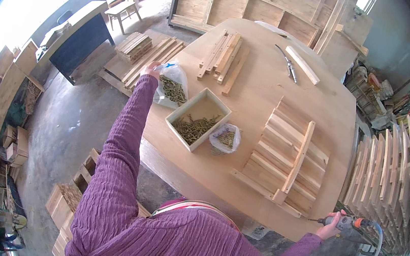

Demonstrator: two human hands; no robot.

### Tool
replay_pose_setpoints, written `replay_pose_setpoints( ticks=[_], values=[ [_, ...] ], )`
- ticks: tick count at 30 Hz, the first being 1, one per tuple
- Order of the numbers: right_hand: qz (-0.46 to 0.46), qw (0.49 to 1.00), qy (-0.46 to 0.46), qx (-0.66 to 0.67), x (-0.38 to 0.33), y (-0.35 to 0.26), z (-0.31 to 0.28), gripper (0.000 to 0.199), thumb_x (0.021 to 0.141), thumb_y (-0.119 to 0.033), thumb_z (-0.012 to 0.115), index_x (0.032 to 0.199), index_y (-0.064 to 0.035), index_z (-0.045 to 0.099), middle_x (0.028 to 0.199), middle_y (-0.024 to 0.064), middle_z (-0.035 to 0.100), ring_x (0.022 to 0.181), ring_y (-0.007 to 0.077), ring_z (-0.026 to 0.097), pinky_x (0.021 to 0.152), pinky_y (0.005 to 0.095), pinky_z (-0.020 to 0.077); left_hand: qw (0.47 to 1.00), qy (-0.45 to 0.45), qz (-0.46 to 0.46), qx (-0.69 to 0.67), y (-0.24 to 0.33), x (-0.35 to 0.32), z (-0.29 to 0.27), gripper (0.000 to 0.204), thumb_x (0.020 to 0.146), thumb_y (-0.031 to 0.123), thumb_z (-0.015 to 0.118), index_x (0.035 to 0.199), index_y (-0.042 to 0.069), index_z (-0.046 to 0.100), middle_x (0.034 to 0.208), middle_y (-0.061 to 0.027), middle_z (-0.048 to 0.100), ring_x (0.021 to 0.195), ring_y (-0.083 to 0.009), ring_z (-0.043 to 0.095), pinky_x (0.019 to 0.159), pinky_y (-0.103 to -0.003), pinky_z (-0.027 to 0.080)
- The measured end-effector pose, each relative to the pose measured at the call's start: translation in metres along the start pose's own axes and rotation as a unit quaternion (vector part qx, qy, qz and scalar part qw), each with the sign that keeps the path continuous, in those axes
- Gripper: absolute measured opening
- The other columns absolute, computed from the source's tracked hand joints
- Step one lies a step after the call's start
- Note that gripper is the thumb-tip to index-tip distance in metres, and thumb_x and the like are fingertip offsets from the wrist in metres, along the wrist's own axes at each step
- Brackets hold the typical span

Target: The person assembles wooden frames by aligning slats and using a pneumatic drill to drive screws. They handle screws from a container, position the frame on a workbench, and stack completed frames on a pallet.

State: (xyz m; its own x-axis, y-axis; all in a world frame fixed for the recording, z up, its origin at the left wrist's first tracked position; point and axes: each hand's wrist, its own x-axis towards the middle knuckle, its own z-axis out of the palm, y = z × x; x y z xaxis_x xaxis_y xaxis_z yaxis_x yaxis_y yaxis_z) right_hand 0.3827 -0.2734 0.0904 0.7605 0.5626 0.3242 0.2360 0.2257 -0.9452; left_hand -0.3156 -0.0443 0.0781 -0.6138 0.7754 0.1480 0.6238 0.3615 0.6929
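My left hand [151, 69] reaches far forward and is closed on the upper edge of a clear plastic bag [161, 100] with brass-coloured screws in it. Beside that bag stands a pale rectangular box [218, 101], partly filled with similar screws. A smaller plastic bag [237, 138] of screws lies right of the box. At the table's near right edge, my right hand [329, 228] is wrapped around an air screwdriver [346, 223] with a blue hose. Its bit points left, toward a slatted wooden frame [283, 160] lying on the table.
Wooden strips [226, 54] are stacked on the far part of the table [186, 159]. Pliers [289, 66] and a single pale batten [302, 65] lie farther right. Slatted frames [389, 171] stand in a row at the right. More strips [134, 47] lie on a low platform at the left.
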Motion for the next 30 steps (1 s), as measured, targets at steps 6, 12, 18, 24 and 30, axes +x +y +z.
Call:
replay_pose_setpoints(
  ticks=[6,12,18,24,30],
  values=[
    [-0.027,0.999,0.033,-0.005,-0.005,-0.001,-0.001,0.021,0.080,-0.009,0.059,0.099,-0.0052,0.054,0.074,0.0023,0.051,0.064,0.0100,0.049,0.060,0.0244,0.0406,0.956,-0.036,-0.026,-0.291,0.009,0.036,-0.034,0.030,0.070,-0.001,0.045,0.090,0.008,0.066,0.072,-0.0027,0.063,0.044,-0.0096,0.051,0.036,-0.023,0.040],
    [-0.054,0.995,0.089,-0.008,-0.022,-0.006,0.005,0.016,0.081,-0.009,0.058,0.096,-0.0055,0.055,0.074,0.0013,0.050,0.065,0.0097,0.048,0.062,0.0243,0.0421,0.913,-0.117,0.042,-0.389,0.066,0.026,-0.096,0.034,0.074,-0.002,0.042,0.101,0.006,0.061,0.065,-0.0039,0.059,0.041,-0.0081,0.047,0.034,-0.019,0.037],
    [-0.046,0.992,0.116,0.022,-0.030,-0.003,0.005,0.018,0.080,-0.006,0.058,0.097,-0.0042,0.053,0.075,0.0027,0.051,0.066,0.0102,0.049,0.061,0.0235,0.0432,0.858,-0.188,0.052,-0.476,0.079,-0.020,-0.092,0.036,0.076,-0.004,0.041,0.107,0.005,0.056,0.071,-0.0038,0.059,0.042,-0.0089,0.049,0.033,-0.020,0.039],
    [-0.058,0.990,0.125,-0.007,-0.032,-0.005,-0.001,0.020,0.079,-0.008,0.059,0.098,-0.0046,0.052,0.075,0.0034,0.052,0.068,0.0117,0.050,0.063,0.0257,0.0432,0.906,-0.263,0.156,-0.294,0.036,-0.088,-0.015,0.037,0.078,0.001,0.046,0.115,0.007,0.050,0.061,0.0012,0.043,0.046,-0.0083,0.047,0.038,-0.023,0.040],
    [-0.044,0.988,0.150,0.019,-0.046,-0.008,-0.009,0.019,0.079,-0.013,0.059,0.095,-0.0055,0.053,0.070,0.0034,0.053,0.065,0.0142,0.051,0.063,0.0281,0.0416,0.890,-0.300,0.040,-0.342,0.009,-0.058,-0.025,0.049,0.085,0.033,0.052,0.127,0.010,0.041,0.067,-0.0029,0.053,0.058,-0.0079,0.049,0.050,-0.020,0.041]
  ],
)
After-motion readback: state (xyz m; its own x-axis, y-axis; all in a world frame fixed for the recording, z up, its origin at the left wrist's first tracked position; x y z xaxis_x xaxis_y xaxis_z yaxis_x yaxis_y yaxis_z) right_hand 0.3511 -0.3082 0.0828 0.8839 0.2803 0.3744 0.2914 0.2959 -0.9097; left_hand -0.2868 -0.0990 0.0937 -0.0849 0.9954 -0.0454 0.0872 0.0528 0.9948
